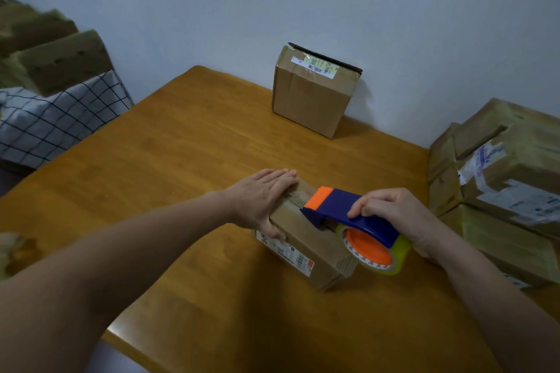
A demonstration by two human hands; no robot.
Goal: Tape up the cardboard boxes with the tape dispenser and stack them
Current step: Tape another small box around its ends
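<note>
Left hand (262, 197) open, flat on the cardboard box (306, 239); right hand (394, 212) tight around the tape dispenser (338, 206).

1. We see a small cardboard box (306, 248) lying flat on the table (181, 160), label on its near side
2. The blue-and-orange tape dispenser (348, 212) sits tilted on its top, roll overhanging the right edge
3. A taller box (312, 94) stands by the wall
4. More boxes (500, 191) are piled at right

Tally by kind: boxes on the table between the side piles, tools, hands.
Boxes: 2 (near box, far box)
Dispenser: 1
Hands: 2 (left hand, right hand)
Total: 5
</note>
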